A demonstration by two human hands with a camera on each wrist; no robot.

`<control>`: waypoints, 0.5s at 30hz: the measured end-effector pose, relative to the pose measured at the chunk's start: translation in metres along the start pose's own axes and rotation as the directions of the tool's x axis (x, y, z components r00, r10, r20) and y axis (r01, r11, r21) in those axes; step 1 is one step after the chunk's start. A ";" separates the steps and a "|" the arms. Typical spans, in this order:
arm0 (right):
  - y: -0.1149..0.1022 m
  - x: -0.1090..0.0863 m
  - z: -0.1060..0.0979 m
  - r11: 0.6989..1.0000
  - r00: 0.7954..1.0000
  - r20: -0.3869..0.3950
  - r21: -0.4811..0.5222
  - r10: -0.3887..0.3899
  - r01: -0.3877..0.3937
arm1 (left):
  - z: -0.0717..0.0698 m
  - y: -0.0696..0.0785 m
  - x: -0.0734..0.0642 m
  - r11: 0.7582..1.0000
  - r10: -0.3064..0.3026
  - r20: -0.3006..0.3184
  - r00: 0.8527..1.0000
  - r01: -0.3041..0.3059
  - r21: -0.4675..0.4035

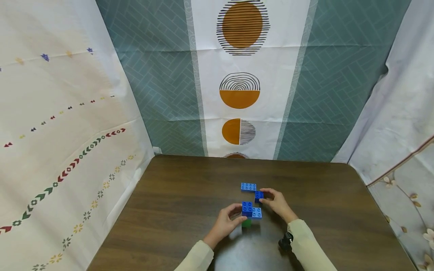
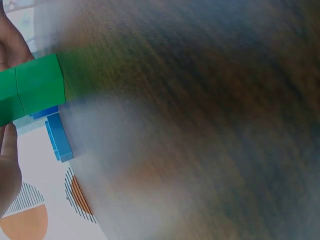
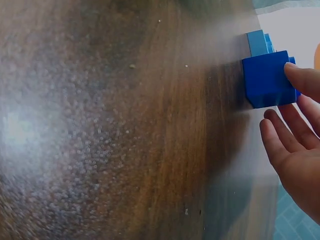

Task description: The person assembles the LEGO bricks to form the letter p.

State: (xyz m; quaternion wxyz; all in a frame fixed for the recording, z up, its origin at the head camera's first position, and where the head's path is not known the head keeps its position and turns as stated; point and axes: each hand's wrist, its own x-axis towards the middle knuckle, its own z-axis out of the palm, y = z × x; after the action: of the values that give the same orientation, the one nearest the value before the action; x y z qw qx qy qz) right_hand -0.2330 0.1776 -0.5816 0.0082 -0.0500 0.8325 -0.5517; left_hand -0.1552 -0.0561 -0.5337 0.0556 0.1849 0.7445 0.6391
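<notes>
In the head view my left hand [image 1: 225, 221] holds a small stack by its left side, thumb in front and fingers behind. The stack has a dark blue brick [image 1: 247, 209] on top, a light blue brick [image 1: 257, 213] jutting right, and green [image 1: 246, 223] below. The left wrist view shows the green bricks [image 2: 40, 85] from close by. My right hand [image 1: 276, 204] pinches another dark blue brick [image 1: 259, 196] between thumb and fingers, up and right of the stack. That dark blue brick [image 3: 270, 80] fills the fingertips in the right wrist view.
A separate light blue brick [image 1: 248, 186] lies on the brown wooden table [image 1: 190, 177], just beyond the pinched brick. Patterned cloth [image 1: 162, 75] hangs behind the table, with pale curtains [image 1: 68, 113] at both sides. A dark watch-like band [image 1: 286, 241] is at the right wrist.
</notes>
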 end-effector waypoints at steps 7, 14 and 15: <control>-0.002 -0.001 0.001 1.000 1.000 -0.029 0.011 0.008 -0.008 | 0.001 -0.001 0.000 0.999 0.016 -0.011 1.000 -0.015 0.033; -0.008 -0.005 -0.008 1.000 1.000 0.002 -0.002 -0.012 0.012 | 0.000 0.001 -0.001 0.999 0.018 -0.009 1.000 -0.018 0.034; -0.010 -0.006 -0.010 1.000 1.000 0.011 0.003 -0.013 0.013 | 0.000 0.001 -0.001 0.999 0.015 -0.009 1.000 -0.015 0.033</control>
State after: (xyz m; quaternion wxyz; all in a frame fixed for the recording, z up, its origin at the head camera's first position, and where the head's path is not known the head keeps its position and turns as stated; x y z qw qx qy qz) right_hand -0.2274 0.1831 -0.5692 0.0093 -0.0586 0.8312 -0.5528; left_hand -0.1543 -0.0560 -0.5329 0.0444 0.1884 0.7539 0.6278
